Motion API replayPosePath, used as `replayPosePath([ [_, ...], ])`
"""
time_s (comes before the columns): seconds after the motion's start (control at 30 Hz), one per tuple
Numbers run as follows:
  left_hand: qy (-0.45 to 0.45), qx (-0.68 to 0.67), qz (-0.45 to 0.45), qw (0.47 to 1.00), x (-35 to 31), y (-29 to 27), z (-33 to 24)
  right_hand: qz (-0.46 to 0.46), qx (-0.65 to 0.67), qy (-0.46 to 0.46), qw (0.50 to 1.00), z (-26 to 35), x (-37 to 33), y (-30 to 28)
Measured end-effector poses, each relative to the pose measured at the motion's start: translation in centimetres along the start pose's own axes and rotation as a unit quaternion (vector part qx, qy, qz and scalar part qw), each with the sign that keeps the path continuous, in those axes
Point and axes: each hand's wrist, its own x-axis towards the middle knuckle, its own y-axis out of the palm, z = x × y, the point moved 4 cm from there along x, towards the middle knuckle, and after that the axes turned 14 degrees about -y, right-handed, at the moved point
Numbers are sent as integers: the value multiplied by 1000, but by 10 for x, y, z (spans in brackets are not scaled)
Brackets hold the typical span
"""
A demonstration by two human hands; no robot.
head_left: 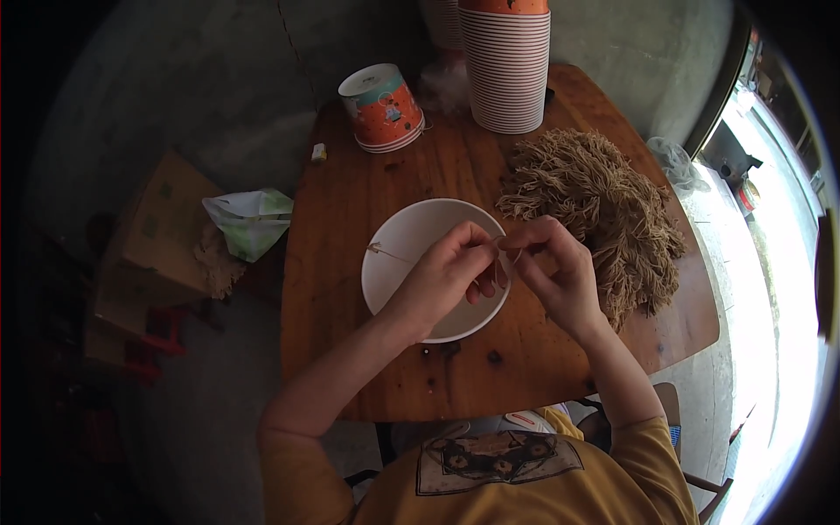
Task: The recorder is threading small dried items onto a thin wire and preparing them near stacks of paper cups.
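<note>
Above a white round bowl (pixel 385 284) on the wooden table, my two hands meet near its right rim. My left hand (pixel 448 269) is closed in a pinch on a thin tan cord, with its other fingers curled under. Thumb and forefinger of my right hand (pixel 560 271) pinch the same cord close beside it. One end of the cord (pixel 376 248), knotted or frayed, lies at the bowl's left rim. Just beyond my right hand is a big heap of tan cords (pixel 604 210) with frayed ends. The fingers partly hide the cord between the hands.
At the back of the wooden table (pixel 332 262) stand a tall stack of paper buckets (pixel 506 79) and a shorter upside-down orange stack (pixel 385 114). A small white-and-yellow object (pixel 318 153) lies near the left edge. Left of the table are a cardboard box (pixel 162 227) and a plastic bag (pixel 249 223).
</note>
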Motion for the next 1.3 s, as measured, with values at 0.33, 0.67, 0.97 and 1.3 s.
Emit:
replayPosePath([
  [0.33,-52,-106,128,985,7,12,9,91,40,-51,994,0,11,-1],
  [0.67,-50,-30,75,995,6,12,9,167,65,-73,981,1,20,-11],
  [0.97,-28,80,19,996,6,13,7,191,30,-83,978,-1,26,-14],
  [1.3,-17,82,53,995,9,17,7,192,-44,-77,977,-10,20,-21],
])
